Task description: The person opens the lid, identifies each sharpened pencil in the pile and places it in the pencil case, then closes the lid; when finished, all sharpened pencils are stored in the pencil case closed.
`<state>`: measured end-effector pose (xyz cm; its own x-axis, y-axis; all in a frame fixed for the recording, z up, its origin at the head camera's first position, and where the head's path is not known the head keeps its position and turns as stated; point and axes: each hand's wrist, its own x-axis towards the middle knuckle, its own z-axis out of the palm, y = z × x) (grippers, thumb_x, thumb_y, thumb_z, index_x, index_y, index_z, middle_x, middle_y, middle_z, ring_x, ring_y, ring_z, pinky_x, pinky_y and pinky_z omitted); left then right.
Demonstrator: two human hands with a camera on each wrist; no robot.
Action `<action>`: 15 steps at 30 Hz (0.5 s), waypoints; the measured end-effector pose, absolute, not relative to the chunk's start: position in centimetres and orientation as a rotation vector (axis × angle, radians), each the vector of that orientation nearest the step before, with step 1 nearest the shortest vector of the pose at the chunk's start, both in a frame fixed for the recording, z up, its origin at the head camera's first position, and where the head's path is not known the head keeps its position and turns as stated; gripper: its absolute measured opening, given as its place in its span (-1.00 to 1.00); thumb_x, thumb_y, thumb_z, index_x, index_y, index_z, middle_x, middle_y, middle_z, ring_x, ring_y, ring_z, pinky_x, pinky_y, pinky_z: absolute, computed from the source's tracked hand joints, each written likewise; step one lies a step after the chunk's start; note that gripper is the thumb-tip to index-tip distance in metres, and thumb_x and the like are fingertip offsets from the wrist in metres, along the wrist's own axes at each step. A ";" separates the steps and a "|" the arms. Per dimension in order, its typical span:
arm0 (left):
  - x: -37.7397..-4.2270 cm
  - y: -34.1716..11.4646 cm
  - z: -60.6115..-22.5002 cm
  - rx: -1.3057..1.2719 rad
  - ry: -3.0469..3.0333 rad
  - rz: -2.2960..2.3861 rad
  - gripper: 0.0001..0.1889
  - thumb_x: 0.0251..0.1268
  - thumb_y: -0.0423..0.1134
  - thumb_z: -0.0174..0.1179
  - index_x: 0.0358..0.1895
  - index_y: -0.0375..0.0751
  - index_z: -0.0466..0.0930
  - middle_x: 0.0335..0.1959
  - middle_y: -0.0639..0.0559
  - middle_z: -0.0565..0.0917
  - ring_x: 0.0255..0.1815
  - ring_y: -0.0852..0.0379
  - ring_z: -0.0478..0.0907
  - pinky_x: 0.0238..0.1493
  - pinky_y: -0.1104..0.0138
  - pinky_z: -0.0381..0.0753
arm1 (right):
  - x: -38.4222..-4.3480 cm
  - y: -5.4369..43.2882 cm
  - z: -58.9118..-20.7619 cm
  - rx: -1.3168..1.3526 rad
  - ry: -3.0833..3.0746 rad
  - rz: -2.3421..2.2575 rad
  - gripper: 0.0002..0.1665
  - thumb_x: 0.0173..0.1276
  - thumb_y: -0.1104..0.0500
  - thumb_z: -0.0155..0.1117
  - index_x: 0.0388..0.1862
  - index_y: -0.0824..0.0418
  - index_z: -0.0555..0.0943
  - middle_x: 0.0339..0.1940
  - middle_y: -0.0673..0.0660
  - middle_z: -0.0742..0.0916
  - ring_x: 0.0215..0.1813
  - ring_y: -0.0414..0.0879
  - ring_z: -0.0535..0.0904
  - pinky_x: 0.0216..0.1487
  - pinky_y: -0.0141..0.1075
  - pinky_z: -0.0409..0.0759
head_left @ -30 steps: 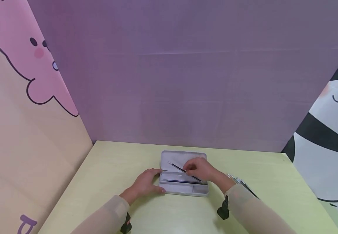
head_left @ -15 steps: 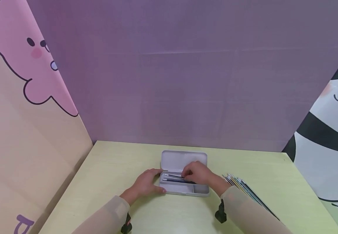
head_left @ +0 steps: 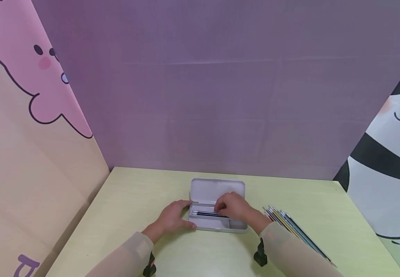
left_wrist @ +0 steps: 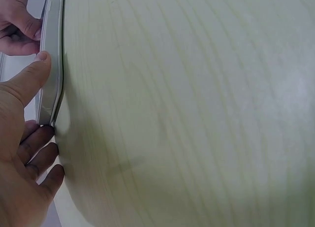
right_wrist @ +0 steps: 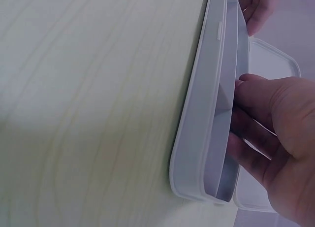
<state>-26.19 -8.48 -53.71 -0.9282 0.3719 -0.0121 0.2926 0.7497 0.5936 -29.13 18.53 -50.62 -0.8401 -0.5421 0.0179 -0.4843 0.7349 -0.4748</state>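
A pale grey-white pencil case [head_left: 217, 227] lies on the table, its lid [head_left: 206, 190] folded back. My left hand [head_left: 169, 217] grips the case's left end, thumb at the front edge and fingers toward the hinge. Dark pencils [head_left: 204, 213] lie side by side in the long rear compartment. Into that compartment reach the bent fingers of my right hand [head_left: 235, 206], over the pencils' right part. In the right wrist view, the divider of the case [right_wrist: 189, 163] hides the fingertips, so whether they still pinch a pencil does not show.
A fanned bundle of several pencils [head_left: 298, 231] lies on the table [head_left: 144, 188] beside my right forearm. The front of the case has a long section and a small section at the right. A purple wall [head_left: 220, 96] stands behind the table.
My right hand has lowered a slanted pencil from over the lid into the rear compartment, where it lies along the other. My left hand has stayed on the case.
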 end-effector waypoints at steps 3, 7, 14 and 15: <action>-26.2 -8.4 -53.7 0.534 2.817 0.919 -0.07 -0.03 0.10 0.61 0.44 -0.19 0.45 0.40 -0.14 0.54 0.45 -0.19 0.42 0.48 -0.09 0.39 | -29.1 18.8 -50.6 -0.857 2.800 -0.738 -0.83 0.25 0.32 0.51 -0.37 0.02 0.79 -0.40 -0.12 0.79 -0.31 -0.29 0.64 -0.20 -0.33 0.67; -26.1 -8.4 -53.8 0.518 2.814 0.921 -0.06 -0.03 0.11 0.60 0.45 -0.18 0.44 0.41 -0.12 0.53 0.45 -0.18 0.42 0.49 -0.07 0.38 | -29.0 19.1 -50.4 -0.876 2.781 -0.767 -0.84 0.26 0.31 0.50 -0.35 0.02 0.79 -0.38 -0.12 0.80 -0.30 -0.28 0.64 -0.18 -0.32 0.68; -26.0 -8.4 -53.7 0.519 2.822 0.922 -0.07 -0.03 0.10 0.61 0.44 -0.17 0.45 0.40 -0.12 0.55 0.44 -0.17 0.43 0.48 -0.07 0.40 | -28.8 20.0 -49.4 -0.876 2.691 -0.879 -0.91 0.30 0.30 0.48 -0.26 0.13 0.79 -0.33 -0.03 0.82 -0.26 -0.22 0.69 -0.18 -0.34 0.69; -26.0 -8.4 -53.6 0.523 2.823 0.920 -0.07 -0.03 0.10 0.61 0.44 -0.17 0.45 0.40 -0.12 0.54 0.44 -0.17 0.43 0.48 -0.07 0.40 | -28.7 20.2 -49.2 -0.877 2.684 -0.890 -0.91 0.30 0.30 0.47 -0.24 0.15 0.79 -0.32 -0.02 0.82 -0.26 -0.21 0.70 -0.18 -0.34 0.70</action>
